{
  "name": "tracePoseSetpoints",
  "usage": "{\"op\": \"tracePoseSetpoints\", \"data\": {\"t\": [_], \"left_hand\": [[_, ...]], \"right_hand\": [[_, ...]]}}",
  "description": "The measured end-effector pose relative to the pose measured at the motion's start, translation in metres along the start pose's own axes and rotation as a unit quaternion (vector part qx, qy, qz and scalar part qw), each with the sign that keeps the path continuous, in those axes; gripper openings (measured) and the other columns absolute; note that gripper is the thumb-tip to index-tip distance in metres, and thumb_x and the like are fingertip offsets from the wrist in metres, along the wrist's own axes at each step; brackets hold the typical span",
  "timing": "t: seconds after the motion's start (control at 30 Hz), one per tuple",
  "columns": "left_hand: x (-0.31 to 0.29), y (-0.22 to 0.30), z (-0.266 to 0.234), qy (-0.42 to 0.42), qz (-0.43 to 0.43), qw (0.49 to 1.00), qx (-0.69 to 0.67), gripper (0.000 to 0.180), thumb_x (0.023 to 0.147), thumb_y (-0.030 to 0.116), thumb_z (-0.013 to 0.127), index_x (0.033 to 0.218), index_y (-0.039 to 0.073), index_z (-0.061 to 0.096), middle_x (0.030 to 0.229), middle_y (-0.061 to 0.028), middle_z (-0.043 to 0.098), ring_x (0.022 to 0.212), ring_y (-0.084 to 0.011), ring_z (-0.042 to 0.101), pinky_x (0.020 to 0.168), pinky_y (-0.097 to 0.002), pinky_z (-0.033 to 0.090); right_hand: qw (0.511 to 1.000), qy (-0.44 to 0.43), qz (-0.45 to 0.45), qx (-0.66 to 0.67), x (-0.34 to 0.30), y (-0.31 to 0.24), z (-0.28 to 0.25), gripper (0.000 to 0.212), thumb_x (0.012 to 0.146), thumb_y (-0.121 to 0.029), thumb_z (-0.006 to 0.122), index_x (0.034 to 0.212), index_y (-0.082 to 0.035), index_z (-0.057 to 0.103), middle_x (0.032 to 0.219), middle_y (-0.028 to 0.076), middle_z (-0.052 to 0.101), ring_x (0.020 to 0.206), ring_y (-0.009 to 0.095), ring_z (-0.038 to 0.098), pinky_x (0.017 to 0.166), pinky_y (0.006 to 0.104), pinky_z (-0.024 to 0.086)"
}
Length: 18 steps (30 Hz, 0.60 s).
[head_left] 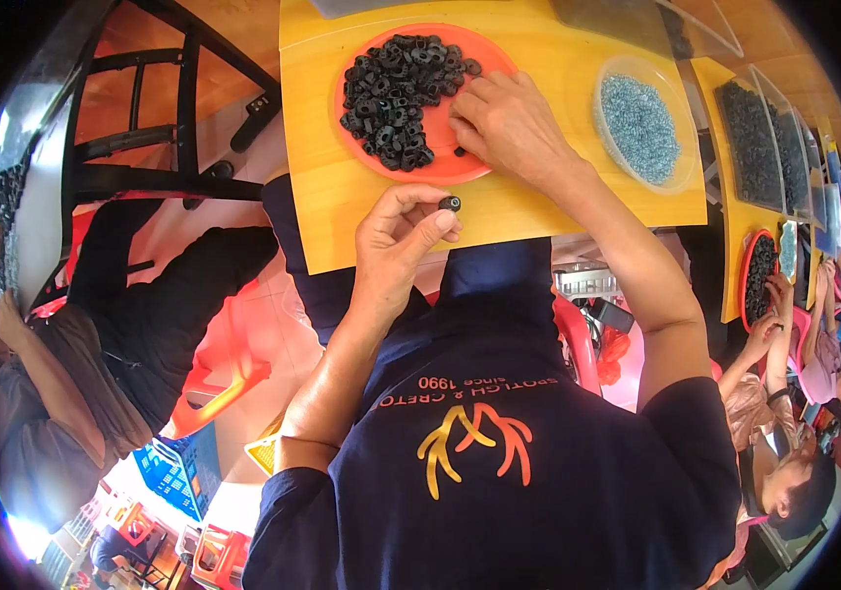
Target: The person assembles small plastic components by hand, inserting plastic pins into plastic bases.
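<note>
Head view, person's own hands at a yellow table (pixel 558 59). At the far left, a co-worker in a grey-brown shirt (pixel 32 413) is seen seated, beside a black metal frame (pixel 184 98). Further right, a heap of small black moulded pieces (pixel 391 98) is carried on the left part of a round orange-red plate (pixel 484 49). Just below the plate's near rim, a short black cylindrical piece with a pale ring at its end (pixel 451 203) is pinched between thumb and fingers of the left hand (pixel 406 231). By the right hand (pixel 514 118), held over the plate's right side, the fingers are curled downward; whether anything is gripped cannot be told. To its right, pale blue bead-like grains (pixel 641 128) are contained in a round translucent tub (pixel 684 165).
</note>
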<state>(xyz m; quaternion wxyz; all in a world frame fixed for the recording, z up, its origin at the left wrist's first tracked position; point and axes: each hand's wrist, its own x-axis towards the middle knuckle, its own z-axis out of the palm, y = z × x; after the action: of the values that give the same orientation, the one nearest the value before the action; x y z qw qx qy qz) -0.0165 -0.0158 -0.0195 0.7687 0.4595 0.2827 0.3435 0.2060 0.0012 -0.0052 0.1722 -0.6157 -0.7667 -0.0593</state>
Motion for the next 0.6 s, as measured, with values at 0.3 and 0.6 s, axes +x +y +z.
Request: {"op": "tracePoseSetpoints", "data": {"t": [0.3, 0.6], "left_hand": [[-0.004, 0.002, 0.002, 0.004, -0.012, 1.0, 0.013, 0.018, 0.093, 0.005, 0.068, 0.109, 0.0, 0.062, 0.089, -0.0047, 0.067, 0.081, -0.0111, 0.065, 0.077, -0.0274, 0.055], [-0.001, -0.001, 0.001, 0.006, -0.011, 1.0, 0.006, 0.019, 0.093, 0.005, 0.068, 0.109, -0.001, 0.062, 0.091, -0.0068, 0.068, 0.082, -0.0132, 0.067, 0.077, -0.0279, 0.056]], "right_hand": [[0.99, -0.046, 0.031, 0.131, 0.006, 0.0, -0.023, 0.013, 0.083, -0.016, 0.069, 0.092, -0.006, 0.069, 0.088, 0.011, 0.065, 0.087, 0.031, 0.063, 0.076, 0.0438, 0.05], [0.991, -0.111, -0.016, 0.078, 0.011, -0.007, -0.016, 0.016, 0.081, -0.014, 0.069, 0.091, -0.003, 0.065, 0.088, 0.015, 0.066, 0.086, 0.035, 0.065, 0.073, 0.0452, 0.051]]}}
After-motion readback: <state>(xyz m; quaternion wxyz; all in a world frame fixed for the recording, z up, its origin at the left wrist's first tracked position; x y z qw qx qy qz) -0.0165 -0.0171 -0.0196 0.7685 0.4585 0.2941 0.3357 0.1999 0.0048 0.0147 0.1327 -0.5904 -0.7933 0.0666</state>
